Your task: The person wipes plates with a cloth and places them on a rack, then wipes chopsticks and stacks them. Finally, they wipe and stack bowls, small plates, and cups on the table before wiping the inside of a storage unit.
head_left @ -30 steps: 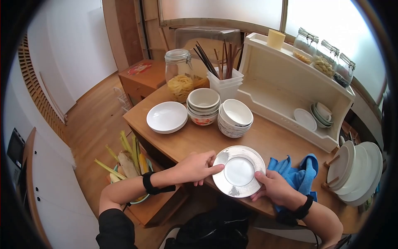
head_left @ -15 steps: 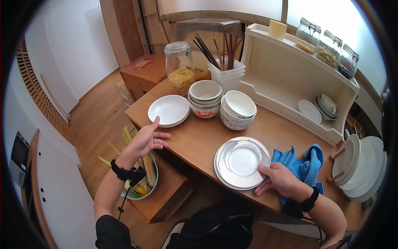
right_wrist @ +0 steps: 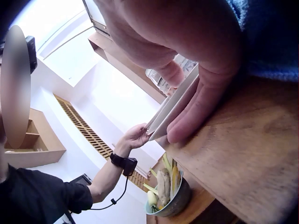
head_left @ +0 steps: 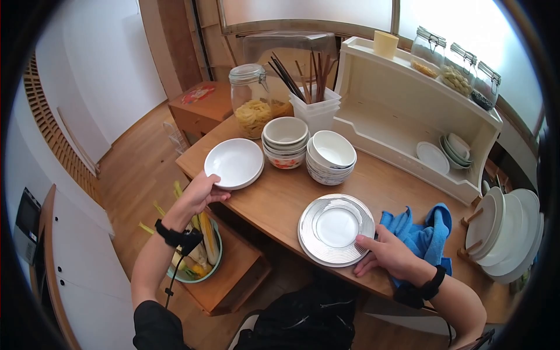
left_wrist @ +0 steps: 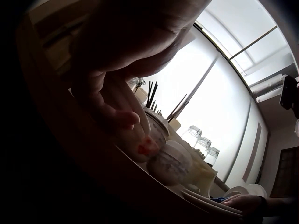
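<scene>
My left hand (head_left: pixel 199 193) is at the near left rim of the white shallow dishes (head_left: pixel 234 160), thumb over the edge and fingers below it. In the left wrist view, its fingers (left_wrist: pixel 122 119) curl at the dish edge. By the table's front edge lies a small stack of plates (head_left: pixel 337 226), the top one ringed with silver lines. My right hand (head_left: pixel 395 254) pinches the right side of this stack, thumb on top. The right wrist view shows its fingers (right_wrist: pixel 184 122) under the plates' edge (right_wrist: pixel 175 107), close over the wood.
Behind stand stacked bowls (head_left: pixel 284 131), more bowls (head_left: pixel 331 149), a pasta jar (head_left: pixel 252 116) and a chopstick holder (head_left: pixel 315 111). A blue cloth (head_left: pixel 429 233) lies beside my right hand; a plate rack (head_left: pixel 466 233) stands further right. Below left is a vegetable basin (head_left: pixel 213 265).
My left hand has left the silver-ringed plate and moved left to take hold of the white dishes' rim. The ringed plate now rests on the stack, my right hand still at its side.
</scene>
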The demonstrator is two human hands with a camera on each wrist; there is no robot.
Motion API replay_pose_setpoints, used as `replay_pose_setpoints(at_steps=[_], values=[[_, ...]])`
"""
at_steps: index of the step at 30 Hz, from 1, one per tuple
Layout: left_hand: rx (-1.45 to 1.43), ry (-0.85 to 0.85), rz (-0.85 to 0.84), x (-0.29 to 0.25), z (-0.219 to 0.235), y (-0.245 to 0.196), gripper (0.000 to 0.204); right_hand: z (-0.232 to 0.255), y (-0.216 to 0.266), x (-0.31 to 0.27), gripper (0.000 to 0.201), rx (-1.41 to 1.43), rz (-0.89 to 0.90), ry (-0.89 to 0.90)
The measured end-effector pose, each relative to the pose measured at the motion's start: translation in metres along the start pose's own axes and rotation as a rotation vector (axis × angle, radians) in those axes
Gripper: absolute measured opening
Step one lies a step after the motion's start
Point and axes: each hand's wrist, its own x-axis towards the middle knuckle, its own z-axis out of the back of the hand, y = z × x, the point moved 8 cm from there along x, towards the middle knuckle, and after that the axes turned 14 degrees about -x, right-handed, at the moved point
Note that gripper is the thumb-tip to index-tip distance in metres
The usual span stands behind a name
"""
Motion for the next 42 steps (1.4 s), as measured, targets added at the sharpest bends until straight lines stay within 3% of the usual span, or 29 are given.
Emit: replay_pose_setpoints(at_steps=[4, 9, 15, 19, 26, 29, 32, 35, 38, 42], values=[[0.038, 0.125, 0.098, -0.042, -0.007, 0.006, 0.039, -0.004, 0.009, -0.006, 0.054, 0.001, 0.009, 0.034], [0.111, 0.366, 0.214, -0.100, -0.079, 0.003, 0.052, -0.001, 0.005, -0.001, 0.058, -0.023, -0.026, 0.066], [0.202, 0.645, 0.297, -0.106, -0.159, 0.030, 0.050, 0.001, -0.003, -0.001, 0.070, 0.043, -0.024, 0.089], [0.360, 0.658, 0.306, -0.103, -0.189, 0.039, 0.048, 0.002, -0.006, -0.002, 0.075, 0.090, -0.003, 0.085], [0.447, 0.705, 0.306, -0.091, -0.201, 0.049, 0.051, 0.001, -0.002, -0.003, 0.081, 0.034, -0.013, 0.050], [0.623, 0.690, 0.228, -0.086, -0.200, 0.044, 0.053, 0.001, 0.001, -0.005, 0.084, 0.046, -0.002, 0.031], [0.804, 0.664, -0.042, -0.085, -0.204, 0.027, 0.053, 0.000, 0.002, -0.005, 0.085, 0.059, 0.008, 0.029], [1.044, 0.667, -0.504, -0.076, -0.200, 0.022, 0.055, -0.001, 0.004, -0.005, 0.084, 0.072, 0.018, 0.038], [0.715, 0.641, 0.169, -0.077, -0.191, 0.041, 0.055, -0.004, 0.006, -0.004, 0.082, 0.087, 0.009, 0.036], [0.563, 0.647, 0.155, -0.070, -0.186, 0.047, 0.050, -0.011, 0.012, -0.001, 0.080, 0.080, -0.001, 0.022]])
